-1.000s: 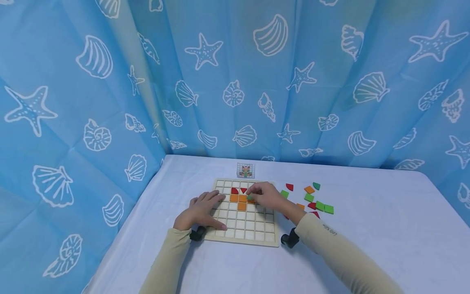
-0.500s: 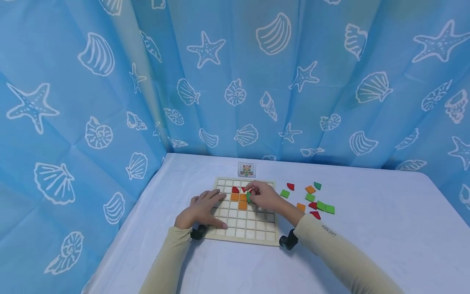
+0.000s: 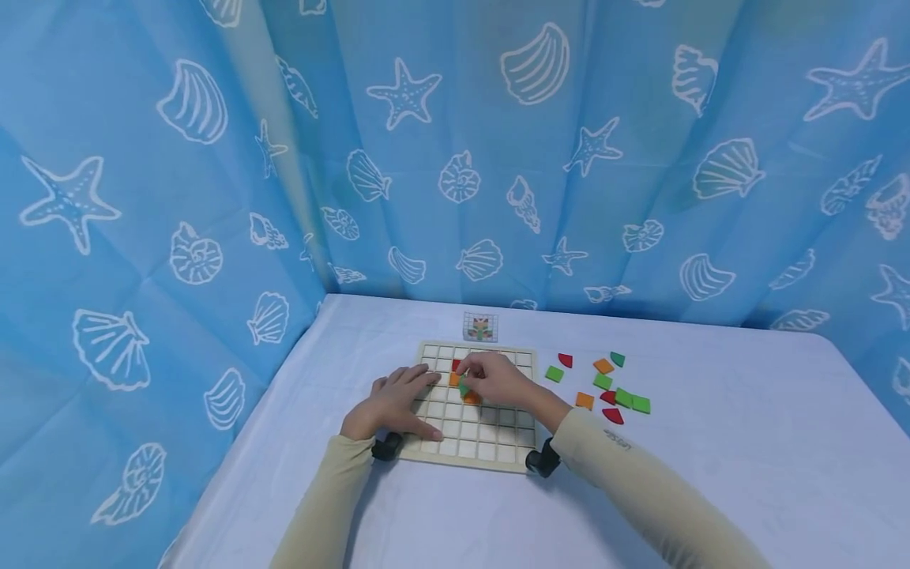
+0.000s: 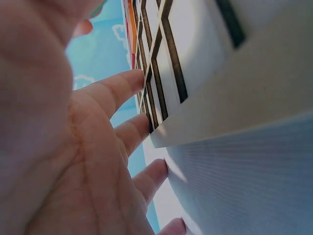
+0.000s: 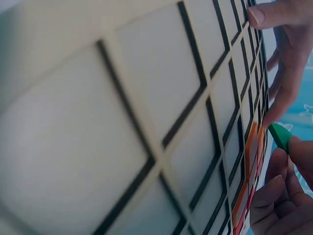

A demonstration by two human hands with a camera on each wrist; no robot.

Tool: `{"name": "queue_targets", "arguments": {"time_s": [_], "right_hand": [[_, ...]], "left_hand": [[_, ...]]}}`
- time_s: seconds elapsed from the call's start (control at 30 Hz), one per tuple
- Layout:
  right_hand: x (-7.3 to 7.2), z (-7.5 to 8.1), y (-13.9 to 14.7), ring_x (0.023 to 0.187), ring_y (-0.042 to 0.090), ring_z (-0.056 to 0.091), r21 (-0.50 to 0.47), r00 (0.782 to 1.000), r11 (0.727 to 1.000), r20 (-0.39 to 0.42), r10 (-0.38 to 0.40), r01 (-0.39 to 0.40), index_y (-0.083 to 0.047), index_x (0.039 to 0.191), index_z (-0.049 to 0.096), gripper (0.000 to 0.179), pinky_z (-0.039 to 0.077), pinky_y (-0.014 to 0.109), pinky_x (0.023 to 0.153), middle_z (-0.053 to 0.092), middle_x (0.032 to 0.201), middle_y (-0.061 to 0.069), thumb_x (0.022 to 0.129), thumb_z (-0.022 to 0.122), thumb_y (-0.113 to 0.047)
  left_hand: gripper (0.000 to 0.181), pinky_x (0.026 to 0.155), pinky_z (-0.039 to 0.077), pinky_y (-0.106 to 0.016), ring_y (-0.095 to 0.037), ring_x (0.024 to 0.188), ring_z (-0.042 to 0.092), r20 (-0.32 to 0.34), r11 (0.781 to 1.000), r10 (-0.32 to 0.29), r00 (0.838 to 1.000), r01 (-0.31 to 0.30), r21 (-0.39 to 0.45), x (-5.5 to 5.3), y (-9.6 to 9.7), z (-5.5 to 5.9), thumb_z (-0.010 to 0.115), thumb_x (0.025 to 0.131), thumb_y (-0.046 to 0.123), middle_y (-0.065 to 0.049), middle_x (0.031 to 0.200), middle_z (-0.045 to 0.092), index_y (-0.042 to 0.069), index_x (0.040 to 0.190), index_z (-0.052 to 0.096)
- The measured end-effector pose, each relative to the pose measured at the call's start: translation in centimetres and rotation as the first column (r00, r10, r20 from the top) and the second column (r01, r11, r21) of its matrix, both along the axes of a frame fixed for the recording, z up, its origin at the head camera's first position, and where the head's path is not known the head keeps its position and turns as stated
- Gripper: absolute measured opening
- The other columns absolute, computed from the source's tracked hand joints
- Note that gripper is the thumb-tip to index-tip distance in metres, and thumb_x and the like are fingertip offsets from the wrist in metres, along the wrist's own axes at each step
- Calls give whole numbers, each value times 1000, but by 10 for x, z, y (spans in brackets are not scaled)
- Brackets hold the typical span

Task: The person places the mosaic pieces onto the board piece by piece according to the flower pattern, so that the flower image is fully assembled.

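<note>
A wooden grid board (image 3: 465, 460) lies on the table. My left hand (image 3: 393, 405) rests on its left edge, fingers spread; in the left wrist view the fingertips (image 4: 134, 78) touch the rim. My right hand (image 3: 501, 381) is over the board's upper middle and pinches a green tile (image 5: 279, 137) between thumb and fingers. The tile looks tilted, close to the board. An orange tile (image 3: 471, 399), another orange tile (image 3: 454, 380) and a red tile (image 3: 456, 365) sit in cells beside it. My right hand hides other cells.
A small printed pattern card (image 3: 480, 326) stands behind the board. Loose tiles lie to the right: a green square (image 3: 554, 374), an orange square (image 3: 584, 401), a red quarter-circle (image 3: 613, 416), a dark green quarter-circle (image 3: 618, 359) and several others. A patterned blue curtain (image 3: 455, 213) hangs behind the table.
My right hand has moved a little left across the board, carrying the green tile from right of the middle orange tile to over it. My left hand has stayed in place.
</note>
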State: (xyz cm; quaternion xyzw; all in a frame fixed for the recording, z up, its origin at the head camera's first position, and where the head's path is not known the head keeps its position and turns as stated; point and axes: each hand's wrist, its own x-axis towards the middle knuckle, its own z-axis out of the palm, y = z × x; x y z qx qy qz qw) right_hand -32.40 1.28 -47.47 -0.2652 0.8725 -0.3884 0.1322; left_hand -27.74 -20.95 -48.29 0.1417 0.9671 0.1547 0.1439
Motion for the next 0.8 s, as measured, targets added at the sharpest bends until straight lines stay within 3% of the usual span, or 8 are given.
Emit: {"name": "queue_targets", "arguments": {"time_s": [0.27, 0.53, 0.8], "right_hand": [[3, -2, -13, 75, 10, 58, 81, 995, 996, -87, 55, -48, -8, 103, 66, 8, 50, 30, 71, 66, 86, 0, 96, 63, -8], [1, -4, -16, 79, 11, 62, 105, 994, 994, -103, 42, -31, -9, 100, 67, 6, 53, 32, 75, 68, 87, -1, 94, 66, -9], [0, -5, -18, 83, 12, 62, 147, 986, 987, -142, 87, -65, -10, 90, 73, 10, 55, 33, 77, 70, 88, 0, 91, 66, -3]], "left_hand": [[104, 112, 24, -62, -32, 149, 22, -12, 1000, -19, 1000, 19, 0, 0, -1, 1, 80, 69, 66, -5, 163, 25, 27, 153, 34], [103, 111, 24, -63, -32, 149, 23, -11, 1000, -16, 1000, 16, 5, 1, 0, 4, 81, 69, 64, -4, 163, 26, 27, 153, 35], [105, 113, 22, -64, -32, 149, 22, 9, 1000, 7, 1000, -7, 1, 1, 2, 4, 82, 68, 64, -5, 163, 26, 25, 153, 35]]}}
